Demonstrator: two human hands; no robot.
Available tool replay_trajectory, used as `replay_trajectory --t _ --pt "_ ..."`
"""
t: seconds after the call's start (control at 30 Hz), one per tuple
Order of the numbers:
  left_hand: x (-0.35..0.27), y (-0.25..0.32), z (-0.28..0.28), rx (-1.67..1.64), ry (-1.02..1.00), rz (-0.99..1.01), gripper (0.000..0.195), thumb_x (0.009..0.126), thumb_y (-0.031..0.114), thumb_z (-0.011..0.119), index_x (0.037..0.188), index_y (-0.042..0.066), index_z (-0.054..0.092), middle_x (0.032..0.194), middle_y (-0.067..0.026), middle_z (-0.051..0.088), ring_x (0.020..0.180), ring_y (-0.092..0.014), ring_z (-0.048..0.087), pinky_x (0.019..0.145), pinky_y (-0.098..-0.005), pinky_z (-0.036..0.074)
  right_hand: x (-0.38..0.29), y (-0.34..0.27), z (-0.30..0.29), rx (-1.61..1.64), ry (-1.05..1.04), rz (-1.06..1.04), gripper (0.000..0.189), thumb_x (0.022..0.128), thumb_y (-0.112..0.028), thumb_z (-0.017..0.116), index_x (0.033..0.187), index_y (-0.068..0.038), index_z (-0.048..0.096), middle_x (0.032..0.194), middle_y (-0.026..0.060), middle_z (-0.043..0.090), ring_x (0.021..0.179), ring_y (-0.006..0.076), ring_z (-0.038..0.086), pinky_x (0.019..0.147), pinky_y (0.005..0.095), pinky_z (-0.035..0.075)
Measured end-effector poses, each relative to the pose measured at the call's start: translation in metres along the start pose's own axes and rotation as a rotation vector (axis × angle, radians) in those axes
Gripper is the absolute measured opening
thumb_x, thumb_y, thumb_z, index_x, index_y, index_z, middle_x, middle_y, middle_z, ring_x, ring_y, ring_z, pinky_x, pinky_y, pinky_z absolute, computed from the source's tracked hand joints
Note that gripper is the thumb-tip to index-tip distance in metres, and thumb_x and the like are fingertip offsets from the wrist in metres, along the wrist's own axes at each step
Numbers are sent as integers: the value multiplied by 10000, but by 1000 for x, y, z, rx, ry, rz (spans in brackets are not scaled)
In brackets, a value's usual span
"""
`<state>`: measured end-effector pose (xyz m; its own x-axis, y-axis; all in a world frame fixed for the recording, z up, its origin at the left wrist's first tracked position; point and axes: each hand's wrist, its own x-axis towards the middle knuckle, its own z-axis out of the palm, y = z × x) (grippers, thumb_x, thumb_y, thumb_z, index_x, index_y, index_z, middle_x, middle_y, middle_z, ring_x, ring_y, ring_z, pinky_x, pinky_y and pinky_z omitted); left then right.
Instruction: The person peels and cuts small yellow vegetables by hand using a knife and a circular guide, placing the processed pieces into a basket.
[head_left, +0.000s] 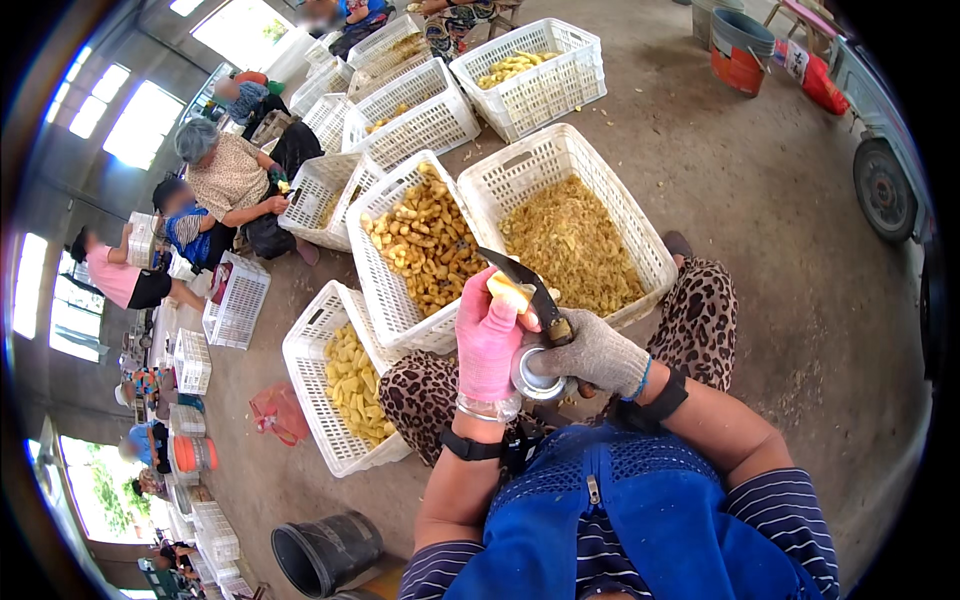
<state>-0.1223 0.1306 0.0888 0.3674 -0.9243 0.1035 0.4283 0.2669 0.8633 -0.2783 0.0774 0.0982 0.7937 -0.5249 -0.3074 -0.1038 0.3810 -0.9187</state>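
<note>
My left hand (489, 349), in a pink glove, pinches a pale yellow, peeled piece of ginger root (510, 291). In a grey knit glove, my right hand (596, 352) grips the handle of a curved, sickle-like knife (546, 311). Its dark blade lies against the ginger, the tip pointing up and left. A round, shiny metal piece (538, 373) sits by my right thumb; its exact form is unclear. Past my hands stand a white plastic crate (397, 319) of brown ginger roots (427, 240) and a second crate (652, 259) of peel scraps (570, 240).
Beside my left knee, a white crate (315, 397) holds peeled yellow ginger (354, 382). A red plastic bag (279, 412) and black bucket (327, 551) lie on the concrete floor (787, 225). More crates (529, 82) and seated people (232, 172) are ahead and left. A vehicle wheel (885, 189) is far right.
</note>
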Motion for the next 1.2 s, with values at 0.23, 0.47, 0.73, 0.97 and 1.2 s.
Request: replay_trajectory --t 0.23,0.47,0.73,0.97,1.2 --pt "2 0 -5 -14 -3 -17 527 926 340 760 1301 36 550 921 -60 658 730 -146 632 731 -307 563 1 -4 1 22 -37 77 366 825 -206 791 1110 -25 650 826 26 688 567 83 629 411 237 462" --pt "10 2 -6 -142 -70 8 577 893 347 792 1327 47 559 1064 -127 677 802 -206 656 777 -382 557 2 -5 -14 -512 340 -250 457 782 -200 762 1152 26 616 969 262 704 986 422 693 842 447 542" --pt "10 5 -2 -217 -77 8 631 881 362 806 1372 66 542 1227 -169 672 925 -235 667 856 -416 545 -8 9 -13 -912 461 -499 333 844 -213 750 1143 -112 646 1038 140 655 975 346 685 802 440 548" --pt "5 5 3 -287 -61 -1 599 882 336 810 1357 74 554 1235 -164 675 1007 -248 661 904 -403 535 -5 12 -17 -1065 532 -636 325 832 -146 711 1148 -114 644 990 115 620 921 331 676 740 433 549" --pt "3 1 5 -274 11 -4 692 866 318 828 1418 42 514 1252 -130 654 1114 -232 639 995 -425 518 3 11 -19 -1117 594 -620 287 846 -146 704 1125 -118 644 956 94 607 892 294 674 705 417 548"
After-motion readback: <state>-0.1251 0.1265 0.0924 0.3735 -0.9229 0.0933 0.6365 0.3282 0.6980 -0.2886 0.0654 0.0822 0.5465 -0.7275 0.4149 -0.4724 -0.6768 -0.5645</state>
